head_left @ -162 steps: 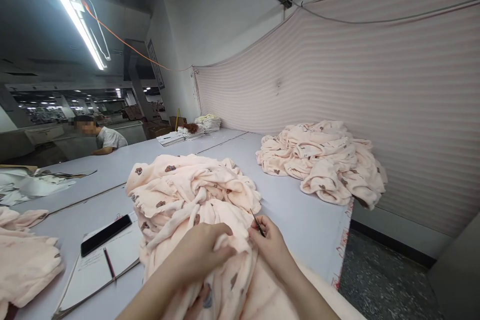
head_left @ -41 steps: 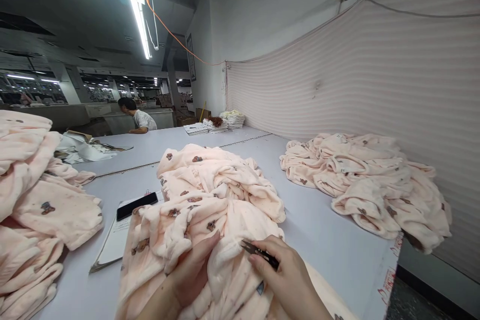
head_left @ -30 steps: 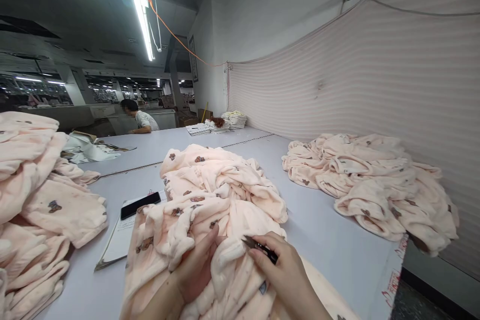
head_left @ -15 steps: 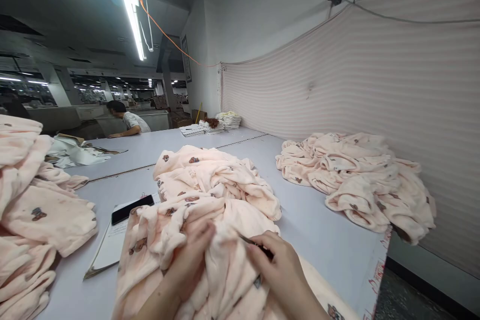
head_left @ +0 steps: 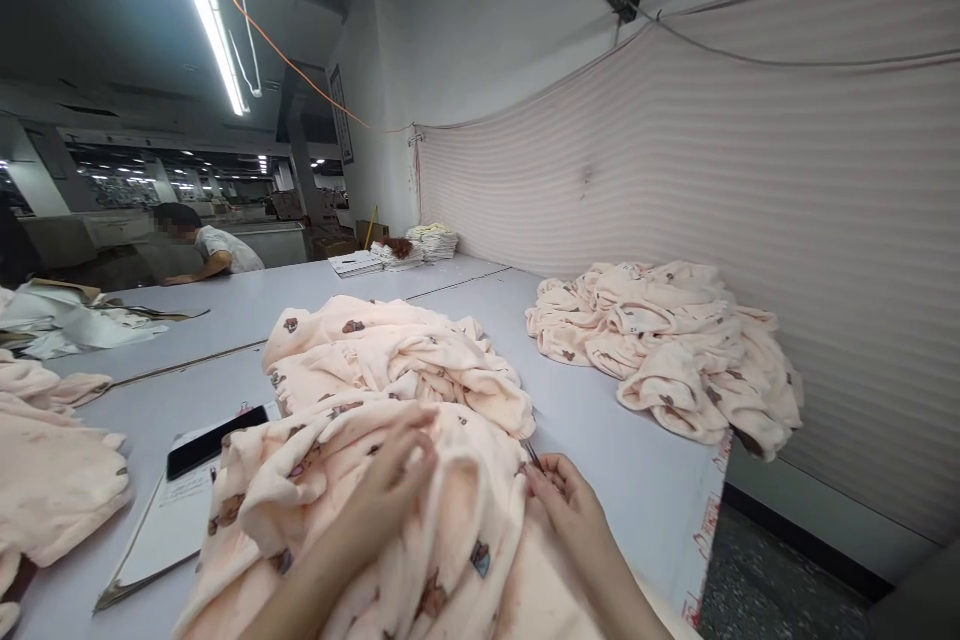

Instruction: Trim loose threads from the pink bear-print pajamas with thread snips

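Note:
A pale pink fleece garment (head_left: pixel 465 490) with small brown bear prints lies bunched in front of me. My left hand (head_left: pixel 390 475) rests on its folds, fingers bent and closed around some of the cloth; the exact grip is partly blurred. In my right hand (head_left: pixel 570 510) is a small dark pair of thread snips (head_left: pixel 534 457), with pointed tips toward the far side. That hand is at the garment's right edge, its fingertips close to the cloth. More of the same fleece (head_left: pixel 375 340) is heaped just beyond both hands.
Another fleece heap (head_left: pixel 660 340) lies at the table's right edge, and more fleece (head_left: pixel 60 470) is at the left. A black phone (head_left: pixel 216 440) lies on a clipboard with papers (head_left: pixel 157 535). White stacks (head_left: pixel 431 242) stand far back; a person (head_left: pixel 217 245) leans over the table's far side.
My right hand has moved with the snips from the garment's middle to its right edge. The left hand has shifted slightly up and left. My view has turned right.

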`<act>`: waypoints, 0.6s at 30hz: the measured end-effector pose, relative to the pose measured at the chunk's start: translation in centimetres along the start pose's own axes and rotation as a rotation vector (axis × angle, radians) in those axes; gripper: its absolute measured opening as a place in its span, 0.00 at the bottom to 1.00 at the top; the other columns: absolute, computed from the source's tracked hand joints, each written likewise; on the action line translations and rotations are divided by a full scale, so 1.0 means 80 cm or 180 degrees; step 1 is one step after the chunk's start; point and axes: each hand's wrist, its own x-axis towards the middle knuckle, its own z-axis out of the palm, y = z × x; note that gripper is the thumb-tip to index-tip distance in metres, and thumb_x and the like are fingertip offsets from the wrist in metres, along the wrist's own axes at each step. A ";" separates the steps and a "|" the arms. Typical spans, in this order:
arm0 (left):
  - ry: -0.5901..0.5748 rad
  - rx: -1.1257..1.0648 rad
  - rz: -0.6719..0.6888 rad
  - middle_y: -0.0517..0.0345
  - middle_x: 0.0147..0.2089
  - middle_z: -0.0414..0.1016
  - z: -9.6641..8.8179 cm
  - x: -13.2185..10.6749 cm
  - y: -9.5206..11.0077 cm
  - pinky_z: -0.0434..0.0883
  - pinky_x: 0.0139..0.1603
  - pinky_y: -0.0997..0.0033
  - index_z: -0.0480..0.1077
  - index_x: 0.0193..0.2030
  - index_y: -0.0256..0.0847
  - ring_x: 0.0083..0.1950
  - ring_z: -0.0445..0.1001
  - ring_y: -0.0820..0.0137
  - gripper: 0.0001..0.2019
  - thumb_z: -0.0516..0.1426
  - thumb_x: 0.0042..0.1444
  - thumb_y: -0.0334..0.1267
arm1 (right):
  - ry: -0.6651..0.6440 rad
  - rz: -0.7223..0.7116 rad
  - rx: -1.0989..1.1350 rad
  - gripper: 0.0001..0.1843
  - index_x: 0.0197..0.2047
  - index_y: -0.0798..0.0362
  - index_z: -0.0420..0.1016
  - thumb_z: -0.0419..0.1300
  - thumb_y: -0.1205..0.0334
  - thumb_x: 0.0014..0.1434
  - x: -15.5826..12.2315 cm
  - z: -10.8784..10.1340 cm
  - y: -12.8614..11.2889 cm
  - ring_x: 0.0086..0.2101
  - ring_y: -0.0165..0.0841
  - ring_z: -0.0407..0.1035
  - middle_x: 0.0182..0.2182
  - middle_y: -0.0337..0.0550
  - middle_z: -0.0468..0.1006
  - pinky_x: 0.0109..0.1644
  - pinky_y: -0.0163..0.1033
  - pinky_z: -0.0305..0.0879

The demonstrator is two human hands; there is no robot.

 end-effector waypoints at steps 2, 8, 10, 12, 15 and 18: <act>0.0439 -0.1057 -0.0358 0.55 0.50 0.72 -0.035 0.005 -0.005 0.66 0.51 0.65 0.65 0.32 0.43 0.52 0.69 0.59 0.08 0.51 0.58 0.44 | 0.0077 -0.0012 -0.0182 0.11 0.37 0.49 0.68 0.54 0.52 0.59 0.003 -0.007 0.011 0.34 0.35 0.70 0.31 0.38 0.76 0.40 0.38 0.63; -0.0167 -0.0388 -0.0097 0.64 0.26 0.69 -0.033 0.002 0.003 0.62 0.34 0.73 0.66 0.23 0.42 0.31 0.67 0.68 0.06 0.55 0.50 0.33 | 0.0122 -0.0209 -0.0215 0.12 0.39 0.49 0.75 0.55 0.64 0.51 0.041 0.000 0.030 0.39 0.39 0.70 0.37 0.41 0.78 0.43 0.40 0.62; -0.0625 0.0610 -0.0028 0.63 0.25 0.70 -0.001 -0.001 0.014 0.59 0.33 0.71 0.68 0.23 0.42 0.32 0.68 0.66 0.06 0.55 0.49 0.33 | 0.0071 -0.0337 -0.0080 0.08 0.34 0.51 0.74 0.54 0.64 0.51 0.050 0.006 0.024 0.38 0.37 0.69 0.34 0.40 0.76 0.44 0.39 0.62; -0.0921 0.1347 0.0007 0.61 0.27 0.72 0.029 -0.002 0.022 0.57 0.32 0.70 0.68 0.26 0.44 0.33 0.69 0.64 0.07 0.56 0.52 0.42 | 0.0038 -0.0439 0.0100 0.07 0.33 0.52 0.71 0.52 0.63 0.54 0.051 0.013 0.012 0.37 0.36 0.68 0.32 0.40 0.74 0.43 0.37 0.63; -0.0905 0.1411 -0.0079 0.57 0.30 0.75 0.058 0.001 0.024 0.56 0.32 0.68 0.69 0.29 0.44 0.35 0.71 0.58 0.14 0.60 0.47 0.52 | -0.0050 -0.0553 0.0360 0.07 0.36 0.52 0.66 0.49 0.61 0.59 0.038 0.023 -0.014 0.34 0.33 0.68 0.31 0.38 0.71 0.39 0.34 0.65; -0.0578 0.0763 -0.0155 0.55 0.33 0.76 0.060 0.004 0.017 0.60 0.36 0.67 0.70 0.32 0.43 0.37 0.72 0.58 0.08 0.55 0.54 0.44 | -0.0063 -0.0689 0.0456 0.04 0.34 0.50 0.61 0.51 0.59 0.59 0.021 0.028 -0.034 0.33 0.31 0.66 0.30 0.36 0.68 0.37 0.32 0.64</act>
